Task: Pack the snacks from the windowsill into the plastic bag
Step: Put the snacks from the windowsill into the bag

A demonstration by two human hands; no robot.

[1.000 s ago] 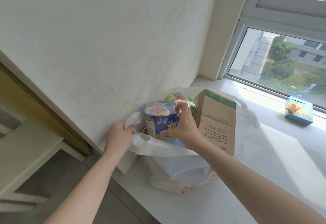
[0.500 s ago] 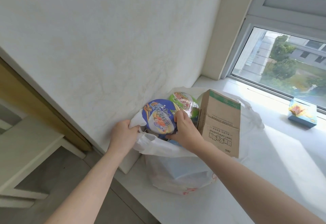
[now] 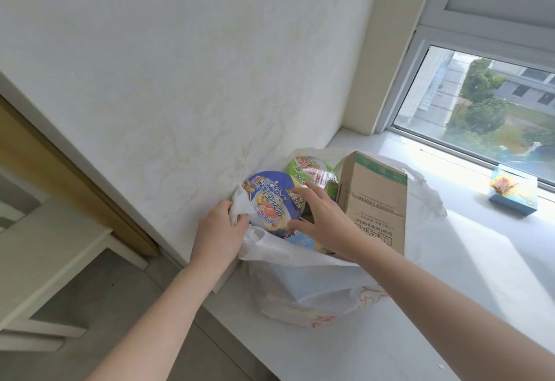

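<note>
A white plastic bag stands on the windowsill against the wall. My left hand pinches the bag's left rim and holds it wide. A blue instant-noodle bowl lies tilted in the bag's mouth, lid facing me. My right hand rests against the bowl's right edge, fingers spread, thumb and forefinger touching the lid. Behind it sits a green noodle bowl. A brown cardboard box sticks up from the bag's right side. Other packets lie deeper in the bag, mostly hidden.
A small blue box with a colourful picture stands on the sill by the window glass at the far right. The wall is close on the left of the bag. A pale table stands lower left, below the sill.
The blue bowl has tipped from upright onto its side and sunk into the bag. My right hand has loosened from a grip to spread fingers. The left hand stays on the rim.
</note>
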